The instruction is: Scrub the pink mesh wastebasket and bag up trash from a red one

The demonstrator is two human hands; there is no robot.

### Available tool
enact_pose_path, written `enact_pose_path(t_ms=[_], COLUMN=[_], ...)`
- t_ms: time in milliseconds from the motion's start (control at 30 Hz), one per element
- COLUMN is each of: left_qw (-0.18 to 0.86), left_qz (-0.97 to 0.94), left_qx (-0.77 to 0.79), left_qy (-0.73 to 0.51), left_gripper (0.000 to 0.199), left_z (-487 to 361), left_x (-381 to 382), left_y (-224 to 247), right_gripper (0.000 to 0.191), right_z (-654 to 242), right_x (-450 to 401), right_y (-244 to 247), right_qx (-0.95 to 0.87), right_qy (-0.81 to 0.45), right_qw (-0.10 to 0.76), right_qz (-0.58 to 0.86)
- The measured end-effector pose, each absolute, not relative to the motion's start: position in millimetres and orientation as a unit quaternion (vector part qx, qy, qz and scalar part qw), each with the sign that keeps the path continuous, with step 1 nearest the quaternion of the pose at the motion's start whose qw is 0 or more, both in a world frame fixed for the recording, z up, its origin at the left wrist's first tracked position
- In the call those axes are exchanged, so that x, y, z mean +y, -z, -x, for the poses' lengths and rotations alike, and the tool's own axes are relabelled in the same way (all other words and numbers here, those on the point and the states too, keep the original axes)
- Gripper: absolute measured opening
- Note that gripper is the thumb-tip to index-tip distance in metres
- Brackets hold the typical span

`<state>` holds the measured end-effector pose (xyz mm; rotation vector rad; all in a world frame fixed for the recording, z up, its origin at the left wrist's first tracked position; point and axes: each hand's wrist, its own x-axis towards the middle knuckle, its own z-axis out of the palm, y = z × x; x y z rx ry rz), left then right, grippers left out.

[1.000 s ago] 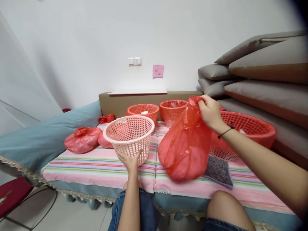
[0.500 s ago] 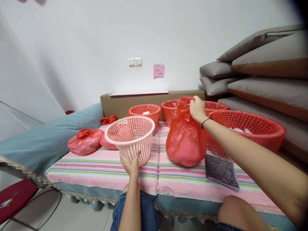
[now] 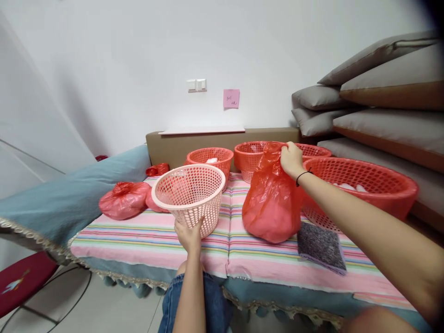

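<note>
My left hand (image 3: 189,235) grips the near lower side of a pale pink plastic basket (image 3: 196,210), thumb to the right. The basket leans a little toward me and looks bare inside. Bunched in my right hand (image 3: 291,159) is the top of a red plastic bag (image 3: 272,208); something pinkish bulges in its lower part. The bag hangs at or just above the striped cover (image 3: 208,259); I cannot tell whether it touches. A folded dark grey cloth (image 3: 321,245) lies right of the bag.
Red baskets (image 3: 367,173) stand behind and to the right, some with white items inside. A tied red bag (image 3: 125,201) lies at the left, near a roll of red bags (image 3: 157,169). Grey cushions (image 3: 385,125) are piled at the right. A maroon stool (image 3: 27,280) stands lower left.
The red bag in my right hand has shifted slightly right and leans more. My left hand stays on the pink basket. The view has moved a little.
</note>
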<state>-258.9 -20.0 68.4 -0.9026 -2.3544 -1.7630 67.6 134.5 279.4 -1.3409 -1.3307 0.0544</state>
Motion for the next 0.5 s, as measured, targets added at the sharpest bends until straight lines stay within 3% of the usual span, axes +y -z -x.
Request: enact_pose_path(t_ms=[67, 167, 400, 500], left_qw=[0.013, 0.006, 0.071, 0.07], left_qz=[0.28, 0.272, 0.3, 0.294], left_qx=[-0.775, -0.779, -0.738, -0.733], left_qy=[0.567, 0.565, 0.6, 0.609], left_gripper=[0.079, 0.075, 0.11, 0.107], left_z=[260.4, 260.6, 247.0, 245.4], left_x=[-21.9, -23.9, -24.1, -22.5], left_y=[-69.6, -70.1, -68.6, -67.0], right_gripper=[0.017, 0.015, 0.013, 0.012], right_z=[-67.2, -67.9, -72.7, -72.9], right_x=[134.6, 135.2, 134.9, 129.5], right_y=[-276.5, -275.8, -273.4, -258.2], right_qx=[-0.571, -0.563, -0.498, -0.523], right_qy=[-0.025, -0.024, -0.045, -0.09], right_qw=[0.586, 0.596, 0.661, 0.638], right_qz=[0.574, 0.572, 0.56, 0.558])
